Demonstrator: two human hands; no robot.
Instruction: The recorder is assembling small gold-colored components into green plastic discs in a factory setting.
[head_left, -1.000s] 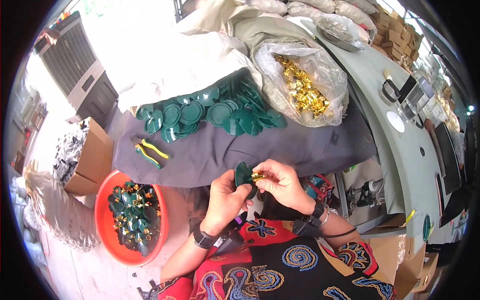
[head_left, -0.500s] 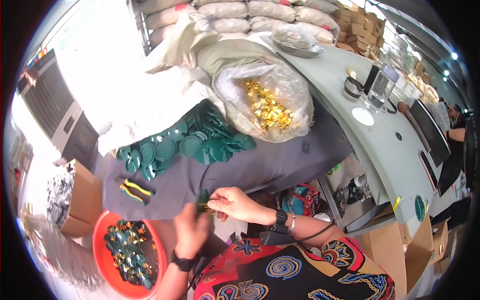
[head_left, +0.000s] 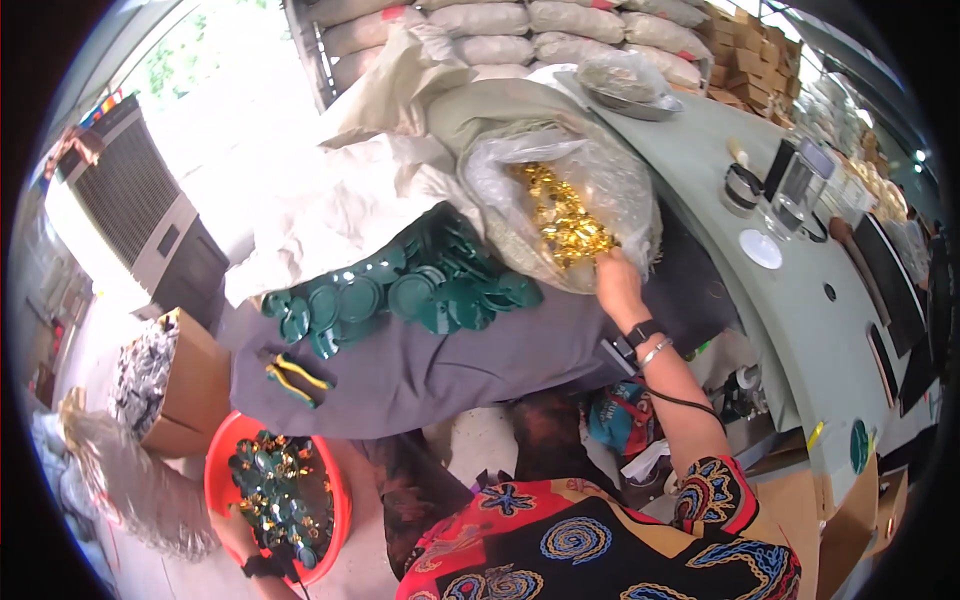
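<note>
At the right side of the open plastic-lined sack (head_left: 500, 215), my right hand (head_left: 622, 287) reaches to a heap of small shiny gold pieces (head_left: 570, 225). Its fingertips are drawn together on the edge of the heap; exactly what they pinch is too small to make out. My left hand (head_left: 237, 532) is low at the left side of an orange-red basin (head_left: 340, 500), fingers loosely stretched over its contents. Inside the basin lie dark green round pieces with gold bits (head_left: 275, 490). A pile of glossy green discs (head_left: 410, 295) rests on the grey cloth-covered table (head_left: 430, 370).
Yellow-handled pliers (head_left: 297, 380) lie at the table's left. Beyond the basin stand a cardboard box (head_left: 195, 385) of grey pieces and a filled clear bag (head_left: 150, 485). A pale green table (head_left: 720, 160) on the right holds a clear bottle (head_left: 797, 185) and a bowl.
My hands were together before my lap, with a green piece and gold bits at the fingers. The right has moved to the gold heap, the left down to the basin. The view has shifted.
</note>
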